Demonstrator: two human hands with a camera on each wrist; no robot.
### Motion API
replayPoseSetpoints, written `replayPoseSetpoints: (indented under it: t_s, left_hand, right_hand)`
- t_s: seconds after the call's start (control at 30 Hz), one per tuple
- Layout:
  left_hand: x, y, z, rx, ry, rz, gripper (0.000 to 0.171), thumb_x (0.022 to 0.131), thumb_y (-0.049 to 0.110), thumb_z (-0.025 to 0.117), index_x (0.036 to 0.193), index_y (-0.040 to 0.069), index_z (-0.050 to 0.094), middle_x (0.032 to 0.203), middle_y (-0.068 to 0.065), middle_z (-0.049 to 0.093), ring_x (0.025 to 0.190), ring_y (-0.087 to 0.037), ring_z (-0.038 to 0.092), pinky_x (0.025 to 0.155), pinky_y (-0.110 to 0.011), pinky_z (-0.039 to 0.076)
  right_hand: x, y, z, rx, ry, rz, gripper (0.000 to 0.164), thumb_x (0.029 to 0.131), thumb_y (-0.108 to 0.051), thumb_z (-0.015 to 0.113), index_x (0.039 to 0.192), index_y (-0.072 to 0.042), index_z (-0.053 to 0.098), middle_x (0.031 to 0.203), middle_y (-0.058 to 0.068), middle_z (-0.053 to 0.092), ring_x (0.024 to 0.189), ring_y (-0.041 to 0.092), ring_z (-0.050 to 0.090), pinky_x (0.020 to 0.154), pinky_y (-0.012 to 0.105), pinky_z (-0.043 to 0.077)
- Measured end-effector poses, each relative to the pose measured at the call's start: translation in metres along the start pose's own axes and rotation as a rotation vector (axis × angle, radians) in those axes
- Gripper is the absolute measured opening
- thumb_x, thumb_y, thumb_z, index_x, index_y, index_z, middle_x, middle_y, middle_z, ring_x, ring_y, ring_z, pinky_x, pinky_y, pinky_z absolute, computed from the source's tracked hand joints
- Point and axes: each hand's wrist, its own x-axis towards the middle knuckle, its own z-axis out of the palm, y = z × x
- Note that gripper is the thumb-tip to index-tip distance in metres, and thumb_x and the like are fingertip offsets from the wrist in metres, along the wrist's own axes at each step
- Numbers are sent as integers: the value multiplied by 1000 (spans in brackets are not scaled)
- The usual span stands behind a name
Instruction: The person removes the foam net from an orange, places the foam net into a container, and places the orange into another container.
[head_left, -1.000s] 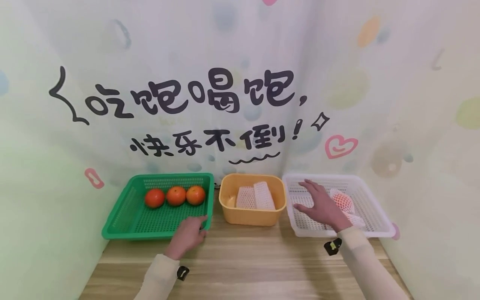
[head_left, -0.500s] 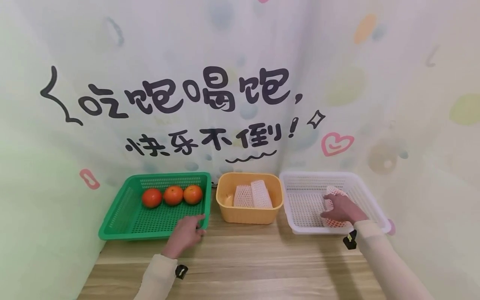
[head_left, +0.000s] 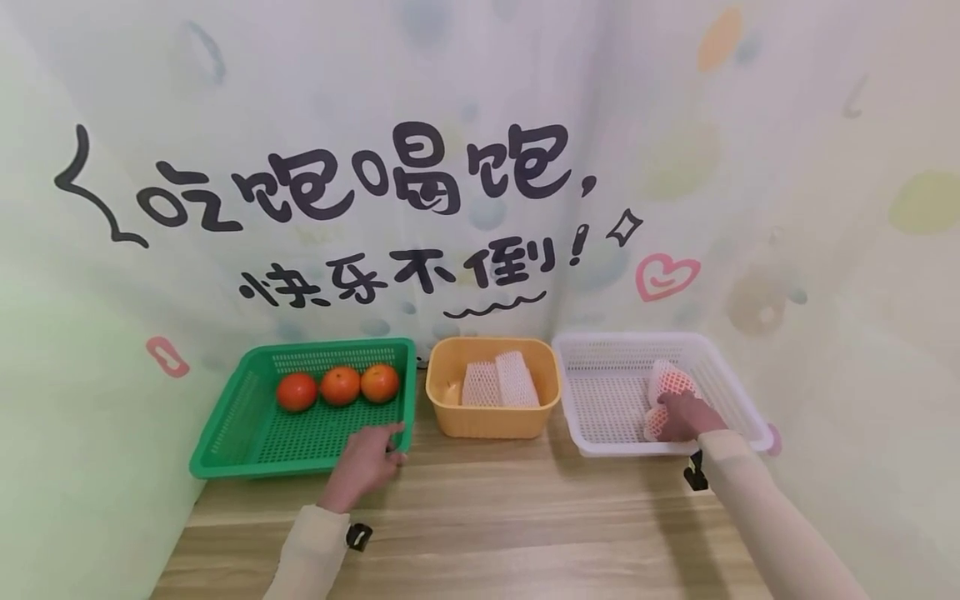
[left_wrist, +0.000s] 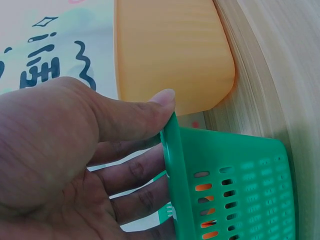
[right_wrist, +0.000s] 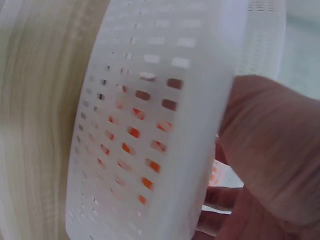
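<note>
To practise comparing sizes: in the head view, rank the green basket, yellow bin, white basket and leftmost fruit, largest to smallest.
1. Green basket and white basket: too alike to rank
2. Yellow bin
3. Leftmost fruit

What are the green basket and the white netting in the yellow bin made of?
Green basket: probably molded plastic, smooth with a slight sheen; its walls have regular slots. White netting: likely plastic foam, matte, judging by its pale, open mesh.

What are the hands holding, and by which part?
The left hand holds the green basket by its right rim. The right hand is over a netted fruit; whether it grips it can't be told.
</note>
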Motion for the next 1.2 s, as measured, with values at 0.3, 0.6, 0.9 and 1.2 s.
replayPoseSetpoints:
  t_s: [0.3, 0.6, 0.9, 1.2]
  left_hand:
    - [3, -2, -3, 2, 0, -21, 56, 88, 11, 78, 141, 4, 61, 78, 1, 62, 61, -15, 48, 55, -27, 40]
    - [6, -2, -4, 37, 21, 3, 56, 86, 13, 80, 139, 5, 63, 87, -1, 70, 66, -15, 50, 60, -28, 41]
    - [5, 0, 0, 53, 21, 1, 55, 87, 12, 80, 139, 6, 63, 83, 1, 68, 70, -15, 51, 64, -29, 41]
    - [3, -2, 2, 57, 13, -20, 56, 86, 12, 80, 140, 7, 63, 80, 2, 64, 71, -17, 50, 66, -30, 40]
  right_hand:
    - [4, 0, 0, 2, 110, -31, 67, 73, -24, 86, 126, 8, 60, 112, 31, 66, 94, 38, 64, 84, 55, 56]
    - [-4, -5, -2, 69, 179, -39, 74, 67, -22, 87, 129, 9, 59, 115, 31, 68, 97, 40, 65, 85, 56, 56]
    - [-14, -18, 0, 172, 276, -75, 75, 73, -26, 87, 132, 8, 55, 116, 28, 68, 100, 41, 65, 90, 59, 53]
    - [-22, -36, 4, 278, 370, -98, 78, 77, -30, 88, 137, 5, 52, 133, 33, 60, 120, 49, 58, 98, 63, 49]
